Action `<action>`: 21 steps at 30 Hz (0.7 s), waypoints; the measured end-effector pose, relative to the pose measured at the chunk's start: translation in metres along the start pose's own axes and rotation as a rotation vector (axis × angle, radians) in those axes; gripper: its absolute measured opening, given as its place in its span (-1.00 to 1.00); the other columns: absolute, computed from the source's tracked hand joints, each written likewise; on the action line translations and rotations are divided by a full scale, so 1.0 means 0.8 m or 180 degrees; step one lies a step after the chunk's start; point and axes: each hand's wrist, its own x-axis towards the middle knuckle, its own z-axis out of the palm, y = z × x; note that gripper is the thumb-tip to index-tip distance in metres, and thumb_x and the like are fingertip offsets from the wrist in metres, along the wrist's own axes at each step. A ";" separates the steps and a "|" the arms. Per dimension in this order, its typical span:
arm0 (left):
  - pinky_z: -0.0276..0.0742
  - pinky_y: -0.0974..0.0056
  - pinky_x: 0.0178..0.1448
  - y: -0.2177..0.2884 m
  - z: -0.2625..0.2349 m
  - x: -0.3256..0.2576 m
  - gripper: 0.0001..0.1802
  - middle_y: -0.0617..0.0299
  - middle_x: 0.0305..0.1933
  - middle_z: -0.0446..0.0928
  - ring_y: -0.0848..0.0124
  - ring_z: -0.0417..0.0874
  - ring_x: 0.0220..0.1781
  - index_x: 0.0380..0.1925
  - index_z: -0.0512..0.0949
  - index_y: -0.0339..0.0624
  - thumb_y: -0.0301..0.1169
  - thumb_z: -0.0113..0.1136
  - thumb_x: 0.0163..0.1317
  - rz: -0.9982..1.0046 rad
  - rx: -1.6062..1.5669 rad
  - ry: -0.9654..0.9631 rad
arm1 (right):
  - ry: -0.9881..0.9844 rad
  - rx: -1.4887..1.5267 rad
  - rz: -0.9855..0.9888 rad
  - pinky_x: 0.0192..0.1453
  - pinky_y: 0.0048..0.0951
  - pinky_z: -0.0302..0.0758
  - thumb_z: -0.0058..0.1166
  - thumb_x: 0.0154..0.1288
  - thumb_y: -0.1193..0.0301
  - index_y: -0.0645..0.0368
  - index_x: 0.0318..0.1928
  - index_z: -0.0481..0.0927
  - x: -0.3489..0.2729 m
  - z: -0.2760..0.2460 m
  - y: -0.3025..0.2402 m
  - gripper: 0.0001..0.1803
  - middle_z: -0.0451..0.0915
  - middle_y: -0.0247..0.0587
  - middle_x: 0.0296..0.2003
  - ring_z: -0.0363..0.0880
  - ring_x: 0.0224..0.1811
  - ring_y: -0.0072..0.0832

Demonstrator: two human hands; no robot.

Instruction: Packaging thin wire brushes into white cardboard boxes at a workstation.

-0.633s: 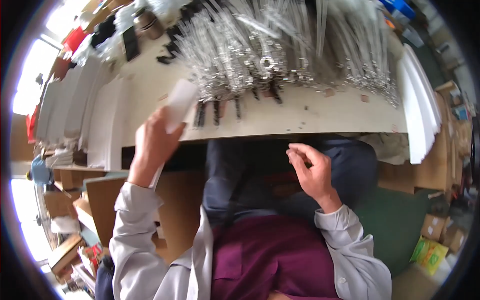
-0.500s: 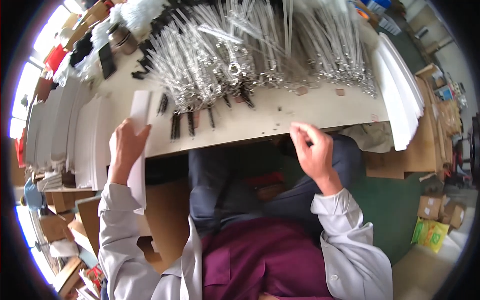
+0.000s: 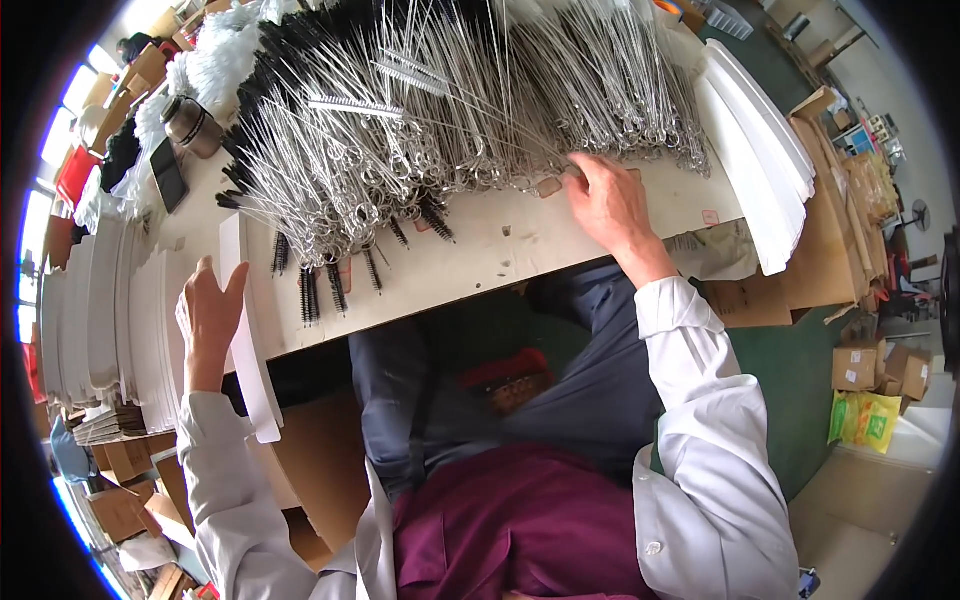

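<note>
My left hand (image 3: 208,325) is open beside a long narrow white carton (image 3: 252,335), its thumb and fingers spread. The carton leans over the table's front edge, with its lower end hanging below the tabletop. My right hand (image 3: 612,208) reaches to the near edge of a big pile of wire-handled brushes (image 3: 390,170). Its thumb and forefinger are pinched at the end of a thin wire handle, which runs back left toward a white-bristled brush (image 3: 412,72) on top of the pile. The fingertips partly hide the handle's end.
Stacked white cartons stand at the left (image 3: 95,310), with more flat white cartons (image 3: 755,150) at the right. Several black bristle ends (image 3: 308,295) poke toward the table's front edge. A metal flask (image 3: 192,128) and a phone (image 3: 168,175) lie at the back left.
My left hand has let go of the white carton and shifted left of it. My right hand has moved forward from the table's front edge to the brush pile.
</note>
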 end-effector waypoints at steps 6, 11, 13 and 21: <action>0.65 0.04 -0.05 0.068 -0.068 -0.016 -0.44 -0.20 -0.12 0.70 0.01 0.75 -0.20 0.10 0.60 -0.39 -0.17 0.42 0.26 0.0570 -0.0880 -0.0009 | -0.0084 0.0191 0.0108 -0.14 -0.07 0.60 0.23 0.33 0.38 0.23 -0.27 0.68 0.008 0.005 0.015 -0.84 0.71 0.02 -0.32 0.70 -0.23 0.02; 0.63 0.13 -0.15 0.131 -0.089 -0.034 -0.53 -0.10 -0.25 0.68 0.12 0.70 -0.32 0.03 0.64 -0.32 -0.31 0.49 0.18 0.1217 -0.1730 -0.0200 | 0.0141 0.0520 0.0018 -0.23 -0.09 0.56 0.26 0.32 0.40 0.22 -0.35 0.65 0.002 -0.001 0.013 -0.84 0.68 -0.03 -0.38 0.68 -0.33 -0.02; 0.65 0.10 -0.14 0.157 -0.095 -0.037 -0.55 -0.09 -0.22 0.69 0.03 0.75 -0.27 0.01 0.65 -0.32 -0.30 0.48 0.17 0.1360 -0.1753 -0.0456 | 0.0096 0.0533 0.0100 -0.28 -0.11 0.54 0.28 0.31 0.40 0.23 -0.39 0.63 -0.002 -0.008 0.009 -0.82 0.65 -0.05 -0.42 0.66 -0.39 -0.06; 0.66 0.08 -0.15 0.260 -0.079 -0.007 -0.60 -0.10 -0.26 0.68 0.03 0.75 -0.29 0.02 0.62 -0.34 -0.34 0.41 0.25 0.2240 -0.2205 -0.0320 | -0.0076 0.1201 0.0697 -0.29 -0.21 0.55 0.28 0.29 0.35 0.27 -0.40 0.64 -0.013 -0.019 -0.004 -0.77 0.67 -0.05 -0.45 0.67 -0.43 -0.21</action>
